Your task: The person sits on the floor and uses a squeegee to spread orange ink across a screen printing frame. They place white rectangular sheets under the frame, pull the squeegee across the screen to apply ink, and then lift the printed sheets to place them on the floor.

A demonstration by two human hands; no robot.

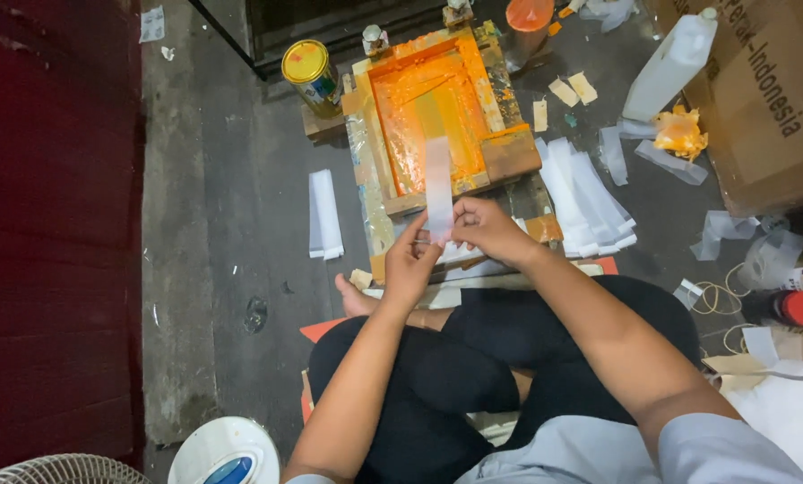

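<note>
On a grey concrete floor (240, 233) scattered with paper scraps, a person sat cross-legged before an orange-inked printing screen (433, 108) in a wooden frame. Both hands met just above the knees: the left hand (410, 264) and the right hand (487, 229) each pinched the lower end of a clear plastic strip (438, 184), fingers closed on it, the strip standing upward over the screen. A stack of similar strips (590, 197) lay beside the frame, a yellow-lidded can (310, 73) behind it.
</note>
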